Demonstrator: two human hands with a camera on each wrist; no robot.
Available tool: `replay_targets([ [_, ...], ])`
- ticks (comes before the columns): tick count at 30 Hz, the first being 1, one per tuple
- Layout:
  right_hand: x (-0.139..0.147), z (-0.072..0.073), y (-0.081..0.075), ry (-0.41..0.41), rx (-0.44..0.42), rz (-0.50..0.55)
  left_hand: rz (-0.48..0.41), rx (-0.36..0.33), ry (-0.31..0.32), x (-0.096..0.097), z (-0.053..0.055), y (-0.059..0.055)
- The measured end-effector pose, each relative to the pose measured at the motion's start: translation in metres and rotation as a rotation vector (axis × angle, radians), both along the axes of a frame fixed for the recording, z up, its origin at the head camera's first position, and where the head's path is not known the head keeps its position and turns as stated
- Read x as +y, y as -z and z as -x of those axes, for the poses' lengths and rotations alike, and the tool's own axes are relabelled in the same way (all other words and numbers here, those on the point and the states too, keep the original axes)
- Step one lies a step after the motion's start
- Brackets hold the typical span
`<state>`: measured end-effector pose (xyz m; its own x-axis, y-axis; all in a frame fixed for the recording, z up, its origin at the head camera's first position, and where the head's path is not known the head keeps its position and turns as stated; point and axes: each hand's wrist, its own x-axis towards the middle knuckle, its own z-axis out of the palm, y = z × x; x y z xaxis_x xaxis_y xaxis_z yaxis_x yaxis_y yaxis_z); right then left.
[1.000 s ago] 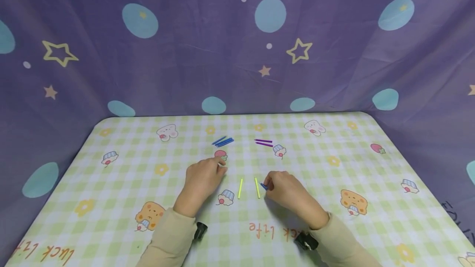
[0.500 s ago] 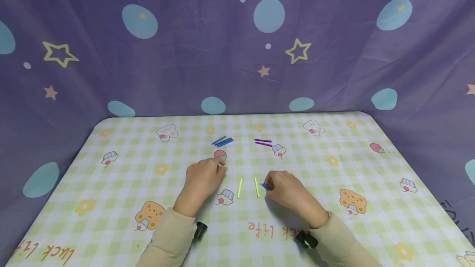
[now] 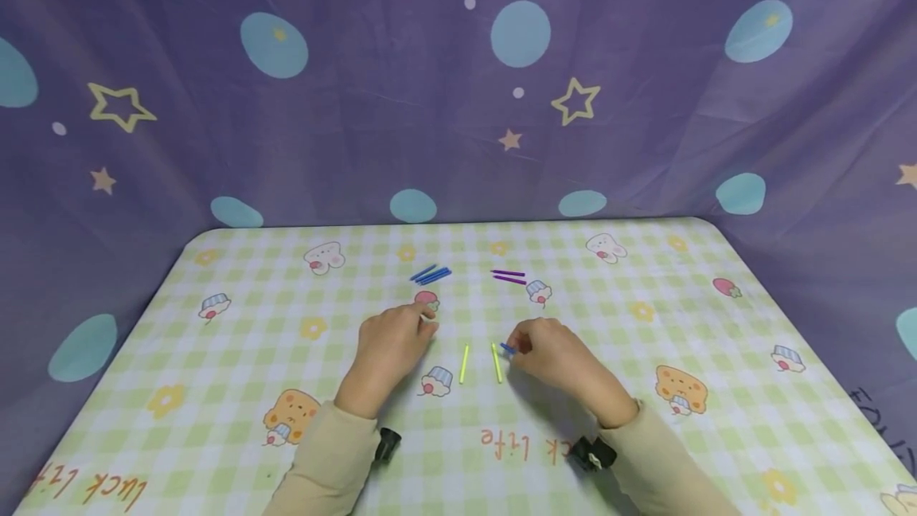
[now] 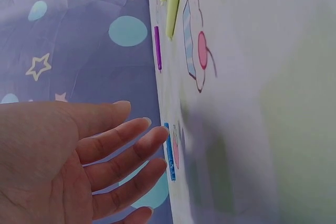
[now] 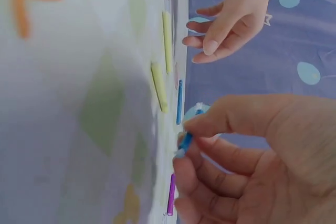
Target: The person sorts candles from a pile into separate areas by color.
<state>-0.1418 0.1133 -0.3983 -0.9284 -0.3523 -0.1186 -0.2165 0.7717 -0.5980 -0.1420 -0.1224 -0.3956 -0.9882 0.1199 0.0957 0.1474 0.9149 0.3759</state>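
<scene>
Between thumb and fingertips, my right hand [image 3: 555, 353] pinches a small blue stick [image 5: 187, 141] with clear tips. It holds the stick just above the table, beside the right one of two yellow sticks [image 3: 497, 363]. My left hand [image 3: 390, 345] hovers left of the yellow sticks with its fingers loosely extended and nothing in them, as the left wrist view shows. Beyond it lies a small bunch of blue sticks [image 3: 434, 276]. Two purple sticks [image 3: 509, 279] lie side by side farther back on the right.
A green-and-white checked cloth [image 3: 573, 412] with printed cartoon figures covers the table. Behind its far edge hangs a purple curtain [image 3: 444, 158] with stars and blue ovals. Black wrist devices [image 3: 593, 453] sit under both forearms.
My right hand has moved slightly away from me and up, and the blue stick in it has shifted the same way. The left hand and the lying sticks stay put.
</scene>
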Motion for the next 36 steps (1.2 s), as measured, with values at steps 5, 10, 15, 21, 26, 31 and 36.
replay_targets([
  [5,-0.004,0.013,-0.006,-0.088,0.052,0.047,0.0,-0.002,0.007,0.001,-0.001,-0.001],
  [10,-0.01,0.031,-0.014,-0.199,0.117,0.07,0.002,-0.009,-0.001,0.001,0.001,-0.002],
  [15,-0.021,0.048,-0.018,-0.303,0.171,0.068,0.003,-0.004,-0.002,0.0,0.001,-0.002],
  [21,-0.032,0.067,-0.013,-0.399,0.167,0.035,0.008,-0.004,0.0,0.0,0.001,-0.003],
  [26,-0.038,0.08,-0.006,-0.451,0.171,0.011,0.001,0.002,0.004,0.001,0.001,-0.002],
  [31,-0.046,0.092,-0.002,-0.487,0.193,0.006,0.01,0.014,0.004,0.0,0.001,0.0],
  [36,-0.054,0.104,-0.001,-0.505,0.218,-0.031,0.013,0.019,0.005,0.0,0.001,0.001],
])
